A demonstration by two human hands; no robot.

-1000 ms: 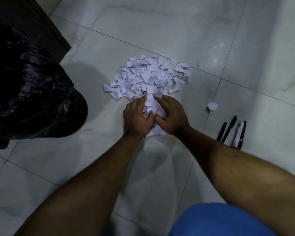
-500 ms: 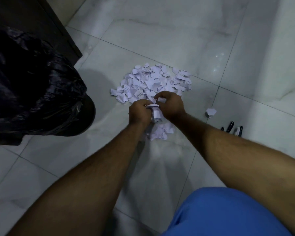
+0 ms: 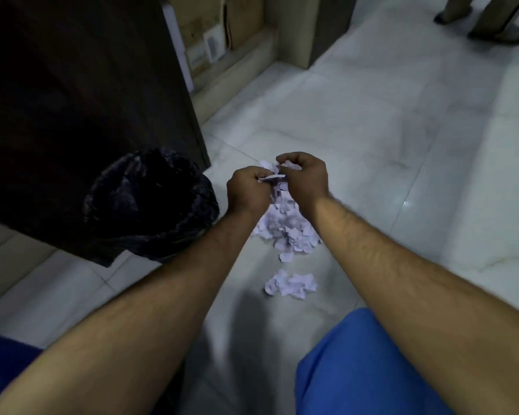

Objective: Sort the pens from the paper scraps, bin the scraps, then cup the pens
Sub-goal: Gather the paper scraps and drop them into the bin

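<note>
My left hand (image 3: 247, 190) and my right hand (image 3: 304, 176) are raised side by side above the floor, both closed around a bunch of white paper scraps (image 3: 271, 176). Below them the main pile of scraps (image 3: 286, 232) lies on the white tiles, partly hidden by my hands and forearms. A smaller clump of scraps (image 3: 291, 285) lies nearer to me. The bin with a black bag liner (image 3: 150, 202) stands just left of my left hand, its mouth open. No pens and no cup are in view.
A dark wooden cabinet (image 3: 81, 100) stands behind and left of the bin. Cardboard boxes (image 3: 204, 40) lean at the wall beyond it. Another person's feet (image 3: 492, 28) stand at the top right. My blue-clad knee (image 3: 366, 369) is at the bottom right.
My hands lifted off the floor with a handful of scraps. The view tilted up and swung, so the pens left the frame and the bin now sits closer to my hands.
</note>
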